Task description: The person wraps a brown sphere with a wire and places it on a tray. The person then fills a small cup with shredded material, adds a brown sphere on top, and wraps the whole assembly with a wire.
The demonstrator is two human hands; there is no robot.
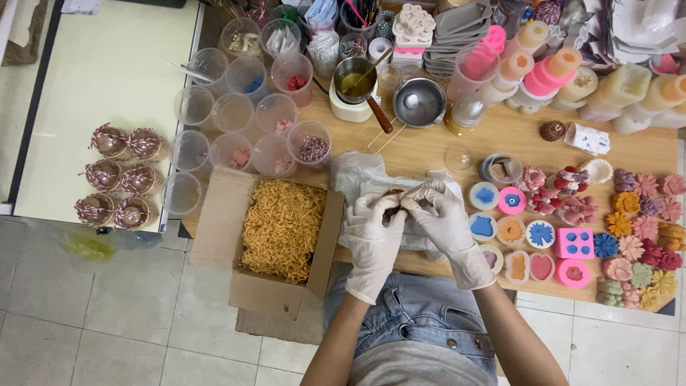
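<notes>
Nearest, both gloved hands meet at the front edge of the wooden table [429, 146], and that table serves as the landmark. The left hand [373, 229] and right hand [437, 211] are both pinched around a small brown piece [392, 194], held just above a crumpled clear plastic bag [357, 171] lying on the table. What the piece is exactly I cannot tell; the fingers hide most of it.

Off the table's left front corner sits an open cardboard box [214, 236] full of yellow shredded filler [284, 227]. On the table's right half lie silicone molds [541, 234] and flower-shaped soaps [643, 236]. Further back stand clear plastic cups [232, 111] and a small metal pot [355, 75] on a warmer.

As a judgement, the piece looks small and possibly brittle, so squeezing too hard could crumble it, and slippery gloves could let it drop into the bag's folds or off the table edge.
</notes>
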